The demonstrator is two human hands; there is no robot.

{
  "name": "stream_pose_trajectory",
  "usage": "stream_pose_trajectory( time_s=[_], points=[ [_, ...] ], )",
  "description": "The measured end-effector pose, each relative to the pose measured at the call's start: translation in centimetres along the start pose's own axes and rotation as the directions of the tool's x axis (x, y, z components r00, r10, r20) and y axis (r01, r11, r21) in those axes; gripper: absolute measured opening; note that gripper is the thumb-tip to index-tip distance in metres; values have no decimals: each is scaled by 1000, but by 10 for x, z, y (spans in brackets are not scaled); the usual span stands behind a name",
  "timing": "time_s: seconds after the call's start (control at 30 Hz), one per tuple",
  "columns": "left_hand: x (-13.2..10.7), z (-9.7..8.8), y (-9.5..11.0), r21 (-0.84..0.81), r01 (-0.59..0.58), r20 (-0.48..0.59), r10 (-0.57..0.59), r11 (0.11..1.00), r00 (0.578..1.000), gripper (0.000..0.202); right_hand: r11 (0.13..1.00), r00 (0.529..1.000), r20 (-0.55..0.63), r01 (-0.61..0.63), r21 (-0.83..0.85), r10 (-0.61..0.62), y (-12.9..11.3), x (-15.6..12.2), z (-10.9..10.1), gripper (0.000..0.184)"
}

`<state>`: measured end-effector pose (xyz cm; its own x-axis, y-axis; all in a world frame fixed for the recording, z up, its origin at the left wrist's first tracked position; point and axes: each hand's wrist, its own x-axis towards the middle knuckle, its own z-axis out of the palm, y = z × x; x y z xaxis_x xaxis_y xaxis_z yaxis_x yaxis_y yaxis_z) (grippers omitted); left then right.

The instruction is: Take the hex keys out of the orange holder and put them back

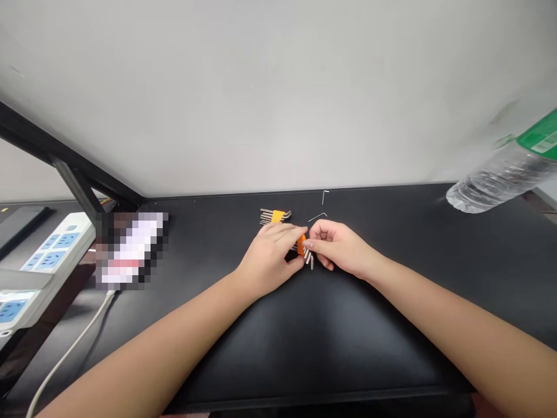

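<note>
My left hand (272, 255) is closed around an orange hex key holder (300, 245), with its fingers over the top and the thumb below. Several silver hex keys (308, 255) stick out of the holder toward the right. My right hand (337, 247) pinches at the holder's right side, thumb and forefinger together beside the key ends; whether a key is between them is hidden. Behind my left hand lies a second set of hex keys in a yellow-orange holder (278, 216). Two loose hex keys lie apart on the black table: a small one (323, 197) near the wall and a thin one (317, 217) closer to my right hand.
A clear bottle with a green label (500, 177) stands at the right. To the left are a blurred-out phone-like device (130, 249) with a white cable (72, 351), a white power strip (56, 255) and a black metal frame (80, 188). A pale wall (278, 93) borders the table's back.
</note>
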<state>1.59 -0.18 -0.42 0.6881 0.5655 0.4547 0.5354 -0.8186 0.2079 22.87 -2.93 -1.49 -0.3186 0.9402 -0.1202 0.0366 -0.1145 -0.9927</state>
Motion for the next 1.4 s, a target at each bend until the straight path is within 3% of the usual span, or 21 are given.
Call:
stream_pose_trajectory(
  time_s=[0.07, 0.1, 0.17, 0.2, 0.27, 0.33, 0.53, 0.6, 0.73, 0.87, 1.0, 1.07, 1.4],
  points=[
    [0, 0, 0, -3, 5, 4, -5, 1000, 1000, 47, 957, 985, -99, 110, -268, -141, 1, 1, -8, 30],
    [0, -1, 0, -2, 11, 12, -11, 1000, 1000, 49, 885, 954, -150, 173, -431, -259, 2, 2, -14, 25],
    [0, -1, -1, 3, 29, 26, -29, 1000, 999, 54, 647, 854, -170, 228, -728, -492, 7, 6, -29, 17],
    [0, -2, -1, 5, 37, 35, -37, 999, 999, 55, 540, 838, -139, 206, -816, -528, 10, 8, -36, 22],
    [0, -2, -2, 7, 53, 46, -54, 999, 997, 57, 375, 847, -87, 137, -917, -524, 15, 13, -47, 30],
    [0, -3, -2, 5, 74, 51, -74, 997, 996, 59, 267, 876, -52, 88, -960, -479, 16, 16, -52, 32],
    [1, -3, -2, 22, 108, 47, -109, 994, 993, 49, 145, 950, -10, 37, -989, -311, -1, 4, -40, 23],
    [1, -2, -2, 47, 102, 58, -105, 994, 993, 47, 184, 971, -36, 9, -983, -237, -7, -2, -37, 19],
    [0, 0, -6, 83, 75, 71, -81, 994, 994, 46, 375, 992, -72, -27, -927, -106, -14, -8, -33, 16],
    [1, 1, -9, 86, 65, 99, -73, 994, 992, 46, 450, 988, -66, 5, -893, -142, -18, -11, -30, 19],
    [2, 1, -8, 85, 64, 115, -73, 994, 991, 46, 677, 985, -16, 107, -728, -173, -20, -12, -27, 12],
    [2, 0, -8, 78, 57, 113, -65, 995, 991, 46, 744, 982, 10, 150, -651, -189, -19, -12, -25, 11],
    [2, -2, -5, 47, 33, 117, -38, 998, 992, 42, 755, 969, 29, 208, -622, -244, -18, -11, -22, 11]
  ],
)
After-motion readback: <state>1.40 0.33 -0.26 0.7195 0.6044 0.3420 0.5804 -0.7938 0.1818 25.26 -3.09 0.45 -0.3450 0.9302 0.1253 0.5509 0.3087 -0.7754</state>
